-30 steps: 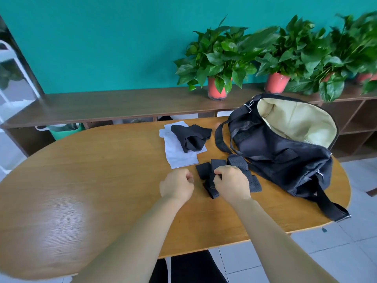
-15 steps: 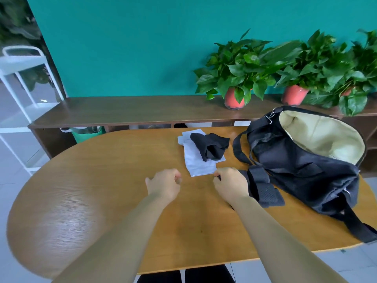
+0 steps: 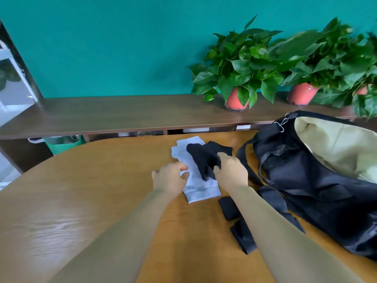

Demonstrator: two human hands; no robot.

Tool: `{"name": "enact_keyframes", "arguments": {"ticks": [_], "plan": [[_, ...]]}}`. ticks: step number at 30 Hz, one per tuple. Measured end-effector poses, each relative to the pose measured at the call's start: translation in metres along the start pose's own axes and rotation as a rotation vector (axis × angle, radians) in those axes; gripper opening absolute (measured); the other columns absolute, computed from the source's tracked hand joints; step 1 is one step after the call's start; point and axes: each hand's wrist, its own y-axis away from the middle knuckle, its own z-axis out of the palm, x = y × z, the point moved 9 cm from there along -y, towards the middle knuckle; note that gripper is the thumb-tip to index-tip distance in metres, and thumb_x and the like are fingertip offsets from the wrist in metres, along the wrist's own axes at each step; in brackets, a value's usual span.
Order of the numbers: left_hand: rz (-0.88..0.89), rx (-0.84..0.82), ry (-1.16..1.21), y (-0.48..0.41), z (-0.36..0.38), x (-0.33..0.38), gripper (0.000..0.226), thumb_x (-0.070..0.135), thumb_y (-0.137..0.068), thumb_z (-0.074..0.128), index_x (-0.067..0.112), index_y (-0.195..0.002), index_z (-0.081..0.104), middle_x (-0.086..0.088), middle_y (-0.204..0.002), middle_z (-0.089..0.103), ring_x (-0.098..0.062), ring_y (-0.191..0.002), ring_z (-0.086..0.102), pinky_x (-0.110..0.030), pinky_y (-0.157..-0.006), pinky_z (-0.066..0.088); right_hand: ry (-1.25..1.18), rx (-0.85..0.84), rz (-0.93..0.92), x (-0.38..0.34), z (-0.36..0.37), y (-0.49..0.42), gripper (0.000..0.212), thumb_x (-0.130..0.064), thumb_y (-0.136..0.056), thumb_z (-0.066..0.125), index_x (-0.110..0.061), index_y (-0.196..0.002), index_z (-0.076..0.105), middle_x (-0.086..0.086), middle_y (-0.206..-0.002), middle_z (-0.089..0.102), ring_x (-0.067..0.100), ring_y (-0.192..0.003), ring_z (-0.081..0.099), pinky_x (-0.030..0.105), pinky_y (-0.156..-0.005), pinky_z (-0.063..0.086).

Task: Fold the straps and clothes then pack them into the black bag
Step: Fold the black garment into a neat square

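Both arms reach out toward 12 o'clock across the tabletop (image 3: 102, 190), wrists low. The left hand (image 3: 170, 177) pinches the left edge of the white cloth (image 3: 199, 188) between thumb and forefinger, probably to pin it. The right hand (image 3: 231, 172) curls thumb and fingers into the black cloth (image 3: 204, 158) heaped on top, apparently to lift it clear for folding. Folded straps (image 3: 229, 208) lie at 5 o'clock from the cloths, and the black bag (image 3: 306, 170) gapes open at 3 o'clock.

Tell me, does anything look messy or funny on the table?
Nothing is spilled or broken. The black garment lies crumpled on the flat white cloth, gripped by the right hand, and the black straps lie loose beside the open black bag.
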Motion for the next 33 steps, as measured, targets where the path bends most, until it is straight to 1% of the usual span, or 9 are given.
{"name": "enact_keyframes", "arguments": {"ticks": [5,11,15,18,20,24,26,30,33], "plan": [[0.022,-0.004,0.0,-0.023,0.015,-0.001,0.025,0.031,-0.095,0.052,0.037,-0.117,0.06,0.017,-0.122,0.06,-0.009,-0.11,0.055,-0.031,-0.088,0.021,0.07,-0.117,-0.06,-0.008,0.026,-0.029,0.057,-0.017,-0.092,0.049,-0.019,-0.146,0.029,0.005,-0.131,0.052,0.027,-0.12,0.047,0.035,-0.079,0.049],[0.004,0.021,0.005,-0.03,0.009,-0.011,0.026,0.029,-0.096,0.051,0.034,-0.12,0.06,0.012,-0.12,0.063,-0.011,-0.114,0.054,-0.034,-0.095,0.024,0.111,-0.14,-0.044,-0.018,0.031,-0.042,0.056,0.003,-0.088,0.041,-0.02,-0.139,0.043,0.007,-0.122,0.057,0.028,-0.109,0.054,0.034,-0.075,0.048],[0.0,0.043,0.004,-0.027,-0.007,-0.012,0.026,0.029,-0.096,0.051,0.034,-0.12,0.06,0.013,-0.12,0.063,-0.012,-0.114,0.053,-0.033,-0.093,0.023,-0.001,-0.061,-0.053,-0.03,0.007,-0.048,0.044,0.006,-0.084,0.04,-0.013,-0.122,0.054,0.01,-0.107,0.063,0.028,-0.085,0.055,0.032,-0.066,0.044],[-0.009,0.069,0.041,-0.021,-0.024,-0.011,0.025,0.028,-0.094,0.052,0.035,-0.116,0.061,0.013,-0.118,0.063,-0.013,-0.114,0.054,-0.035,-0.094,0.024,-0.097,0.016,-0.082,-0.047,-0.021,-0.045,0.045,0.002,-0.087,0.04,-0.015,-0.126,0.055,0.009,-0.115,0.063,0.028,-0.095,0.057,0.031,-0.075,0.044],[-0.029,0.094,0.097,-0.014,-0.041,-0.013,0.023,0.029,-0.094,0.053,0.033,-0.115,0.062,0.011,-0.115,0.065,-0.015,-0.111,0.056,-0.037,-0.1,0.031,-0.142,0.032,-0.117,-0.064,-0.041,-0.037,0.046,0.001,-0.089,0.038,-0.016,-0.13,0.054,0.009,-0.118,0.062,0.03,-0.103,0.058,0.032,-0.08,0.045],[-0.055,0.153,0.406,0.004,-0.078,-0.021,0.034,0.027,-0.096,0.053,0.017,-0.128,0.057,0.0,-0.125,0.062,-0.019,-0.115,0.056,-0.037,-0.104,0.04,-0.284,0.064,-0.242,-0.103,-0.075,-0.007,0.044,0.001,-0.088,0.038,-0.019,-0.12,0.06,0.008,-0.105,0.066,0.029,-0.094,0.059,0.036,-0.08,0.051],[-0.095,0.196,0.506,0.019,-0.1,-0.028,0.038,0.027,-0.099,0.048,0.012,-0.133,0.052,-0.004,-0.132,0.057,-0.02,-0.121,0.053,-0.027,-0.101,0.036,-0.33,0.065,-0.298,-0.118,-0.081,0.012,0.05,0.003,-0.087,0.036,-0.022,-0.124,0.06,0.006,-0.108,0.066,0.027,-0.098,0.059,0.038,-0.083,0.051],[-0.162,0.221,0.555,0.057,-0.123,-0.054,0.041,0.034,-0.103,0.035,0.013,-0.135,0.047,-0.004,-0.134,0.053,-0.021,-0.124,0.048,-0.025,-0.095,0.031,-0.381,-0.006,-0.391,-0.148,-0.065,0.054,0.044,0.004,-0.088,0.037,-0.013,-0.121,0.062,0.013,-0.103,0.067,0.032,-0.097,0.061,0.036,-0.081,0.048],[-0.22,0.126,0.633,0.085,-0.113,-0.085,0.04,0.04,-0.101,0.036,0.017,-0.131,0.048,-0.002,-0.124,0.06,-0.019,-0.11,0.057,-0.027,-0.09,0.035,-0.388,-0.036,-0.436,-0.162,-0.04,0.08,0.046,0.004,-0.091,0.039,-0.012,-0.131,0.056,0.014,-0.12,0.062,0.029,-0.109,0.057,0.037,-0.094,0.044]]}}
